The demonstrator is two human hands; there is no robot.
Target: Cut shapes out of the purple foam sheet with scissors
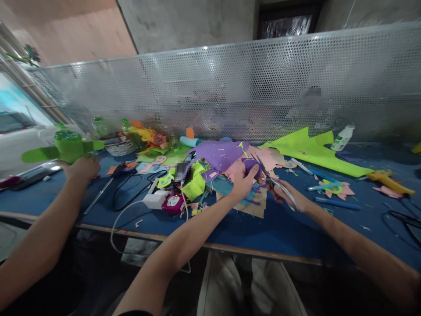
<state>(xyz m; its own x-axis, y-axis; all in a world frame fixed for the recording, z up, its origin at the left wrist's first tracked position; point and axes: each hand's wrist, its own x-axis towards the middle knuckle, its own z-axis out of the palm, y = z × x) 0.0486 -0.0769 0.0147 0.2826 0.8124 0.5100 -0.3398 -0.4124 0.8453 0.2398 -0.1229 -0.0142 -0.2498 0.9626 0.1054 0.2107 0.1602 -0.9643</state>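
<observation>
My left hand [242, 183] pinches a small curled piece of purple foam sheet [251, 167] above the middle of the table. In my right hand [287, 195] is a pair of scissors [268, 176], blades pointing up and left, close against the purple piece. Behind them lies a larger purple foam sheet [215, 153] with light marks on it. A brown sheet [253, 212] with purple and teal scraps is under my hands. Pink foam [271, 157] spreads just beyond the scissors.
At left, a co-worker's hand [83, 169] holds a green bottle [68, 142] with wing-like pieces. A lime sheet [315, 151], a white bottle [344, 138], a yellow glue gun [390, 181] and pens [337, 203] lie right. A magenta box [174, 203] and cables sit left; a perforated metal panel [210, 87] stands behind.
</observation>
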